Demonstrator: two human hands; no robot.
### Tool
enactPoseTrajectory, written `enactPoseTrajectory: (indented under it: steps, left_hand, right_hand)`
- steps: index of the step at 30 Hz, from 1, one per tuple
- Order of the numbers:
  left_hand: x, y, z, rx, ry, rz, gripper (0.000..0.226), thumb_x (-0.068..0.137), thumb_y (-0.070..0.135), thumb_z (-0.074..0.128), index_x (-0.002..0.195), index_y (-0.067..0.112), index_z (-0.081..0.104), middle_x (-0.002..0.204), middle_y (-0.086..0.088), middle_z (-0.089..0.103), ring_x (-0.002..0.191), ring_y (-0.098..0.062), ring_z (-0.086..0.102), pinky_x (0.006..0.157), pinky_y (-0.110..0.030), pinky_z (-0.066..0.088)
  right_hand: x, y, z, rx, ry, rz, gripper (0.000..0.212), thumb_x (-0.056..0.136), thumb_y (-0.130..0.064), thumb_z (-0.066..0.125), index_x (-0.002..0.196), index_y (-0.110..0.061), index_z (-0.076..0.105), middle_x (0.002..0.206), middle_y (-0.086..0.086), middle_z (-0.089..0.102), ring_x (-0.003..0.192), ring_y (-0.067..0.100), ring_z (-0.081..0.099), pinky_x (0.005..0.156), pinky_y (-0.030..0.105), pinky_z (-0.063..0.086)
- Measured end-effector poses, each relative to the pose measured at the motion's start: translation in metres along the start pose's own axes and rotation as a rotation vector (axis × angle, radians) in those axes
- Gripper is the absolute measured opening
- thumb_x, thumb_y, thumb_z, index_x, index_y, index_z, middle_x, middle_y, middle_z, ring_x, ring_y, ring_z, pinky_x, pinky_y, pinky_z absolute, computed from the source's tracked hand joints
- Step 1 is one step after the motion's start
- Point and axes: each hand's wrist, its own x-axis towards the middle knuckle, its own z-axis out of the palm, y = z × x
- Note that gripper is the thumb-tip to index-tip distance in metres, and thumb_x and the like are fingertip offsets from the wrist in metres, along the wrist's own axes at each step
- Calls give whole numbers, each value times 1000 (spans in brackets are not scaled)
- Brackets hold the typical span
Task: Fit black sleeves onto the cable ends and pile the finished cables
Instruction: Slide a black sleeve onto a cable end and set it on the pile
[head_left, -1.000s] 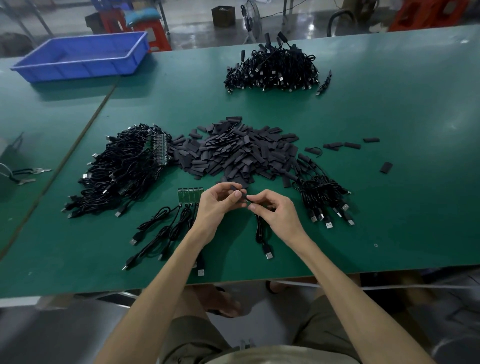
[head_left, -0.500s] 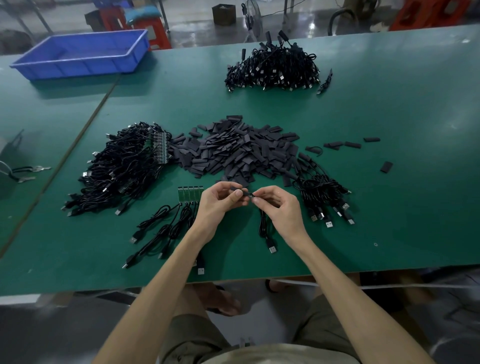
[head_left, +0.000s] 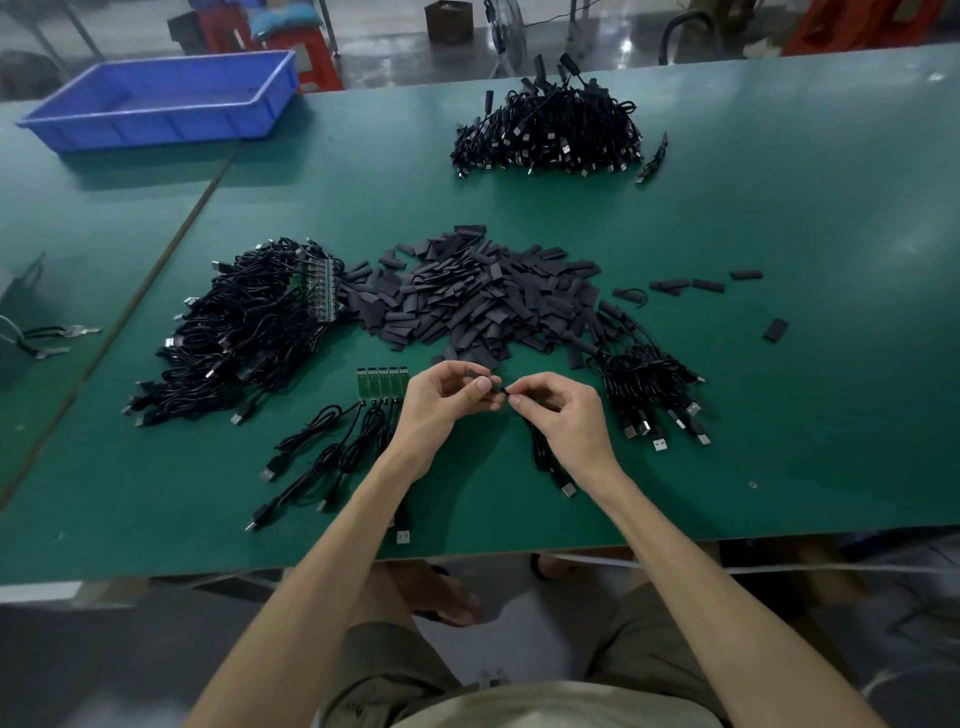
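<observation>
My left hand (head_left: 447, 400) pinches a small black sleeve (head_left: 497, 388) between thumb and fingers. Facing it, my right hand (head_left: 558, 415) pinches the end of a black cable (head_left: 545, 460), whose loop and USB plug trail on the green table below that hand. The two fingertips meet at the sleeve. A heap of loose black sleeves (head_left: 478, 301) lies just beyond my hands. Left of my left hand, a strip of small green boards (head_left: 382, 383) joins several cables.
A large tangle of black cables (head_left: 244, 332) lies at the left, a smaller bunch (head_left: 649, 384) at the right, and another pile (head_left: 550, 135) at the far side. A blue tray (head_left: 161, 98) stands at the back left. The table edge (head_left: 467, 564) runs close below my forearms.
Both hands have risen slightly and drawn together at the sleeve; the cable's loop and plug shifted a little to the right under my right hand.
</observation>
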Motion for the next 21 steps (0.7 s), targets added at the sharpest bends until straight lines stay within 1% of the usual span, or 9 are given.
enactPoseTrajectory:
  steps: [10, 13, 16, 19, 21]
  left_hand:
    - [-1, 1, 0, 51, -20, -12, 21, 95, 4, 67, 111, -8, 63, 98, -19, 76, 83, -30, 74, 82, -34, 61]
    - [-1, 3, -2, 88, -52, -11, 18, 96, 4, 66, 108, -9, 62, 93, -20, 74, 81, -29, 73, 80, -32, 60]
    - [2, 6, -7, 195, -114, -28, 17, 97, 8, 67, 107, -5, 66, 91, -20, 73, 80, -28, 72, 78, -31, 59]
    - [4, 8, -14, 374, -161, -8, 15, 97, 14, 68, 109, 5, 71, 83, -16, 74, 66, -25, 67, 70, -30, 58]
    - [4, 7, -16, 416, -156, 12, 14, 96, 13, 68, 108, 7, 74, 78, -15, 72, 59, -22, 63, 65, -28, 56]
  right_hand:
    - [-2, -1, 1, -28, -5, -9, 7, 90, -7, 77, 95, -11, 80, 88, -3, 79, 86, 14, 74, 83, 30, 60]
    - [-3, -1, 0, -47, -8, -18, 7, 91, -8, 76, 96, -11, 80, 87, -4, 78, 85, 14, 73, 81, 28, 59]
    - [-3, -2, 0, -78, -19, -19, 6, 93, -10, 76, 97, -12, 79, 88, -4, 77, 85, 12, 72, 80, 24, 57]
    - [-3, -3, 0, -114, -32, -25, 6, 93, -10, 75, 97, -13, 78, 89, -4, 76, 83, 10, 71, 79, 22, 56]
    - [-3, -3, 0, -127, -39, -25, 6, 93, -9, 75, 97, -12, 78, 89, -4, 76, 83, 12, 70, 78, 25, 57]
